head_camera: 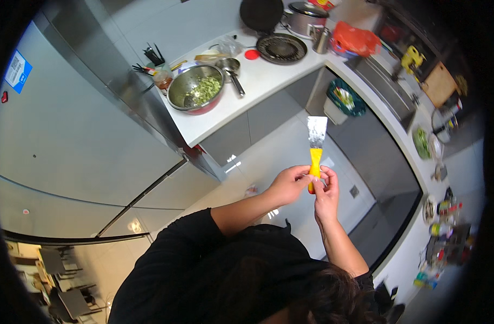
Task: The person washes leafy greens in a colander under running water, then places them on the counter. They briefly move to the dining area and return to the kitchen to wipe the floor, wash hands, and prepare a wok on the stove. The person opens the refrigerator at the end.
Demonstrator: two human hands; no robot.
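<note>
Out in front of me, above the kitchen floor, I hold a putty knife (316, 137) with a flat metal blade and a yellow handle tipped in red. Its blade points away from me, and whitish and dark marks cover the metal. The fingers of my left hand (289, 184) grip the handle from the left side. From the right, the thumb and fingers of my right hand (326, 192) pinch the same handle near its lower end. Both hands meet at the grip and partly cover it.
A steel bowl (176, 99) of chopped greens stands on the white counter (267, 83), beside a small saucepan (228, 67). Behind are an open electric griddle (282, 47) and a slow cooker (307, 18). A lined bin (335, 111) stands below the sink (382, 87). The fridge (85, 121) is left.
</note>
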